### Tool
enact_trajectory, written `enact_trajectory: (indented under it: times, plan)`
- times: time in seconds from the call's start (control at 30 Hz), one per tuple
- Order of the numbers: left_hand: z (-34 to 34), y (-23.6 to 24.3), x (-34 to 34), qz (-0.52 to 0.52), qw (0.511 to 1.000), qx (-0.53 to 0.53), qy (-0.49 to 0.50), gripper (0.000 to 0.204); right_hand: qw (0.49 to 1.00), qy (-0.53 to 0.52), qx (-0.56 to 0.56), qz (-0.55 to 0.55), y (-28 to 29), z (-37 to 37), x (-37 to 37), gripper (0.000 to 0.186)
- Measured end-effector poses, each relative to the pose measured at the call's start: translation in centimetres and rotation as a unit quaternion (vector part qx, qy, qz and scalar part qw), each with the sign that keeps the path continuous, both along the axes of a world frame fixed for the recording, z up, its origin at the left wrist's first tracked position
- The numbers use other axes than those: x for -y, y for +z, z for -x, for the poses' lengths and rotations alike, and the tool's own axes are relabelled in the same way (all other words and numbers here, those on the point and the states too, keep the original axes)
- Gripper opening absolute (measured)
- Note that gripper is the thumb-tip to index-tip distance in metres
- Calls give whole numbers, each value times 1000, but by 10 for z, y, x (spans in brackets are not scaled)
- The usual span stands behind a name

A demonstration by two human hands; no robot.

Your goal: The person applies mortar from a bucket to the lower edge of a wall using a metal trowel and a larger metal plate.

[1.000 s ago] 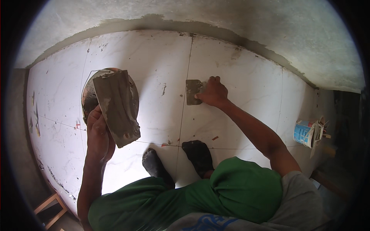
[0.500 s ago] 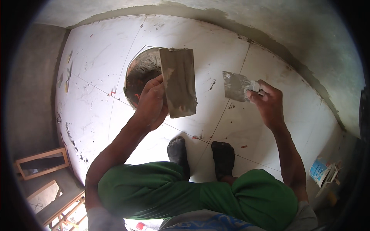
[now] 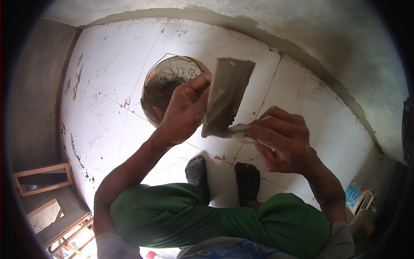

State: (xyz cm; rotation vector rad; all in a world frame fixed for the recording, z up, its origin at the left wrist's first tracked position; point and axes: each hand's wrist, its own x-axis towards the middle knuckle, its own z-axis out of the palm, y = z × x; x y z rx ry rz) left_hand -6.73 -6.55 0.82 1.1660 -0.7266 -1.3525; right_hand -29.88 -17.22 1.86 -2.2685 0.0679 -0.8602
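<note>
My left hand (image 3: 184, 110) is closed round the handle side of a rectangular plastering trowel (image 3: 228, 93), its flat blade tilted and smeared with grey mortar. In my right hand (image 3: 282, 140) is a putty knife (image 3: 236, 130), pinched at its handle. The knife's blade reaches the lower edge of the trowel and seems to touch it. Behind my left hand stands a round bucket (image 3: 152, 93) with a wire handle, mortar coating its inside wall. The trowel's handle is hidden by my fingers.
White floor tiles (image 3: 108, 56) carry mortar crumbs and small red bits. My feet in dark socks stand below the tools. A plastered wall (image 3: 310, 30) curves along the far side. A blue-and-white bucket (image 3: 354, 196) sits at right, wooden frames (image 3: 43, 179) at left.
The trowel has tilted and shifted right, uncovering more of the bucket. My right hand has come left and nearer, bringing the putty knife from apart to the trowel's lower edge.
</note>
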Motion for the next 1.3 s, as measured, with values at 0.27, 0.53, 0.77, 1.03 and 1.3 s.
enact_trajectory:
  times: [0.27, 0.53, 0.77, 1.03, 1.3]
  plan:
    - [2, -13, 2, 5, 992, 111, -59, 32, 995, -50, 0, 89, -1, 13, 11, 40]
    - [-13, -26, -8, -59, 982, 163, -80, 29, 975, -124, 38, 178, -13, 23, 39, 43]
    - [-21, -16, -13, -114, 986, 100, -64, 26, 959, -271, -4, 82, -146, -5, 115, 28]
    - [-34, -16, -23, -168, 979, 117, -4, 26, 941, -323, 86, -59, -220, -107, 191, 9]
    - [-31, -24, 0, -129, 987, 91, -19, 27, 920, -365, 23, -144, -248, -138, 226, 14]
